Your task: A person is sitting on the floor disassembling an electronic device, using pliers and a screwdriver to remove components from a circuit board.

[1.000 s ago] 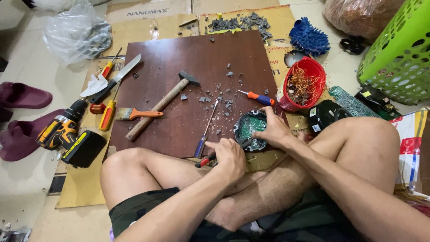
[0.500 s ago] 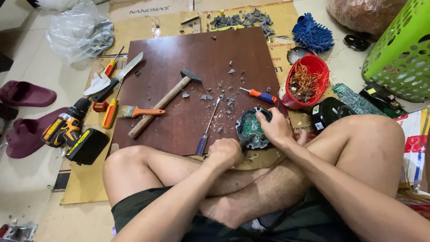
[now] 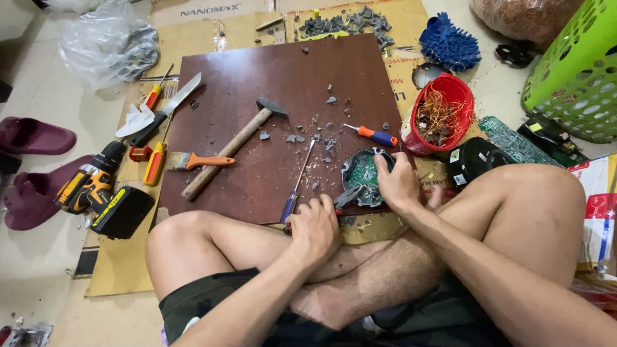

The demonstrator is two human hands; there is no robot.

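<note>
While the right hand is gripping the round black housing by its rim under clenched fingers, the left hand is clutching a red-handled tool beside it, and the brittle, light shell is looking ready to crack

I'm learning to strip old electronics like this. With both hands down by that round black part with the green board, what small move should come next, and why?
Probably lever the tool in the left hand under the green board, while the right hand pins the round black casing to the brown board. The casing is already broken open, chips lie around it, and the tool's dark tip sits at its edge.
</note>
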